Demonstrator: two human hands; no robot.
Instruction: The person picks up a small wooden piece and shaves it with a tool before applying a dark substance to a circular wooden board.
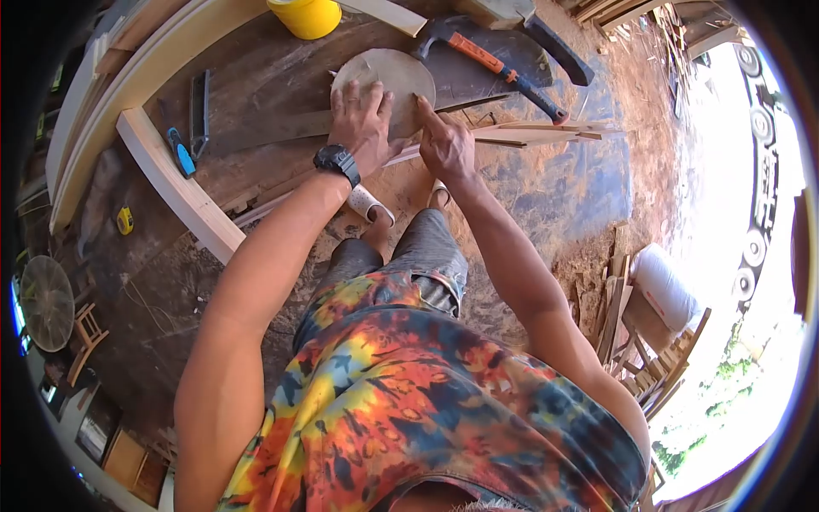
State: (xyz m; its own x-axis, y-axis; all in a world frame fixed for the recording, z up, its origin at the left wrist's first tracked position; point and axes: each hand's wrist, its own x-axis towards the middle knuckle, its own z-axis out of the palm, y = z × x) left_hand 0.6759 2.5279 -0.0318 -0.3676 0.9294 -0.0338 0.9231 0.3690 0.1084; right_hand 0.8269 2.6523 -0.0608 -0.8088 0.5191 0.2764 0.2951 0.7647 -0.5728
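On the bench in front of me lies a round, pale disc (401, 72), apparently wooden. My left hand (363, 128) rests on its near left part, palm down with the fingers spread; a dark watch is on that wrist. At the disc's right edge is my right hand (448, 145), its index finger stretched along the rim and the other fingers curled in. Whatever those curled fingers hold, if anything, is hidden. Just beyond the disc, to the right, lies a claw hammer (482, 58) with an orange and dark handle.
A yellow tub (307, 19) stands at the back. Curved wooden pieces (175, 179) frame the left side, near a try square (200, 111) and a blue-handled tool (181, 154). A yellow tape measure (125, 221) lies farther left. Thin boards (542, 134) extend right; a white roll (665, 286) stands beyond.
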